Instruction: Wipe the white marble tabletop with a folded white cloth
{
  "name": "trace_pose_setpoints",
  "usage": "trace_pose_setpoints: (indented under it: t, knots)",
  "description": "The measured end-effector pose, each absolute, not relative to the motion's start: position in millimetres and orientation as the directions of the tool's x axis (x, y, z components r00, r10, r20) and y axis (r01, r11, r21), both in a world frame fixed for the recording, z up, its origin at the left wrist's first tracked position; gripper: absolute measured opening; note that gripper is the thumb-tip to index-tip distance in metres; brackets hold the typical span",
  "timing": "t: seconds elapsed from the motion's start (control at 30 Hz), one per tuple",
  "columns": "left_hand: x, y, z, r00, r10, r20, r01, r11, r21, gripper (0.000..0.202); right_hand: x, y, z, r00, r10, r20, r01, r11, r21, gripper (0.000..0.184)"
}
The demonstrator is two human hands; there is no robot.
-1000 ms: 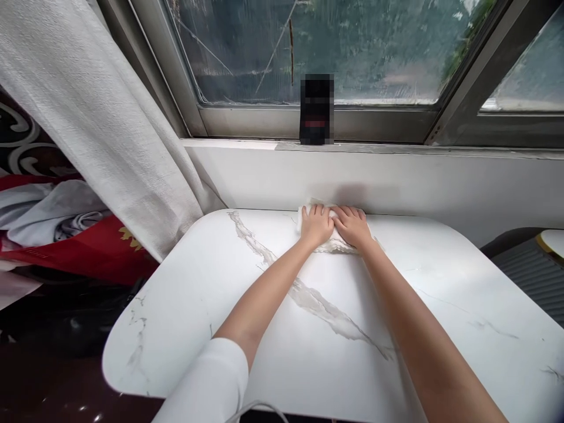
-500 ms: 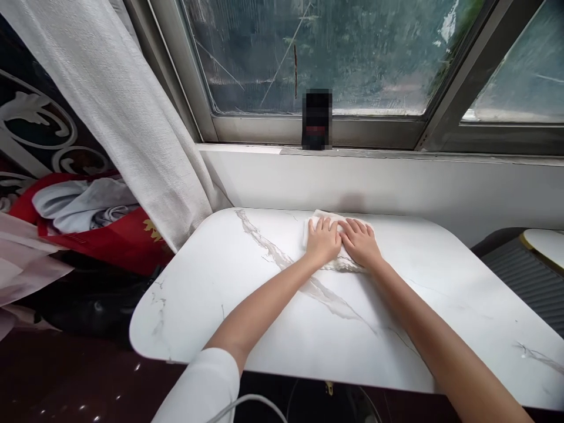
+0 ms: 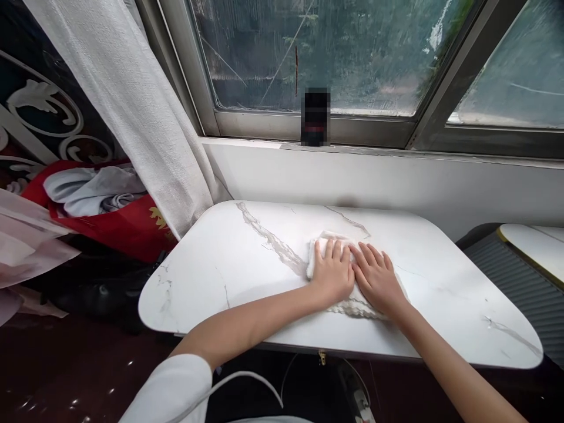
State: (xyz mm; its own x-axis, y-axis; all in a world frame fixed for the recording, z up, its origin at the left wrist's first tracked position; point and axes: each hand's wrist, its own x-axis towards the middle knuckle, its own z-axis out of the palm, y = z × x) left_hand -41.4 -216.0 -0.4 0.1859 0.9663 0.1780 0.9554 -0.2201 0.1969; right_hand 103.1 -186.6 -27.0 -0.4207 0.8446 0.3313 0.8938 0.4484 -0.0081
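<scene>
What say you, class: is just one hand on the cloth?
No: the left hand and the right hand both rest on the cloth.

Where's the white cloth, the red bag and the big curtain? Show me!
White cloth (image 3: 359, 306): head view, on its crinkled part near the lower edge.
Red bag (image 3: 117, 236): head view, on its red side.
Curtain (image 3: 127, 108): head view, on the middle of its pale fabric.

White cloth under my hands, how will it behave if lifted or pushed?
Likely floppy: the cloth looks wrinkled, with a wavy near edge. It would probably slide fairly easily, since the tabletop looks smooth and flat.
</scene>
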Motion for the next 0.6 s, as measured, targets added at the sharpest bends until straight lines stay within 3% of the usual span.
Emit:
trace_pose_setpoints:
  t: [0.33,0.6]
  knots:
    - [-3,-257,6,0.335,0.934,0.129,0.909,-0.356,0.219,0.06,159,-240,-38,-0.434,0.815,0.385,0.889,0.458,0.032,0.058]
    - [9,-237,5,0.38,0.915,0.138,0.888,-0.402,0.221,0.058,166,-224,-28,-0.355,0.871,0.34,0.922,0.387,-0.03,0.056]
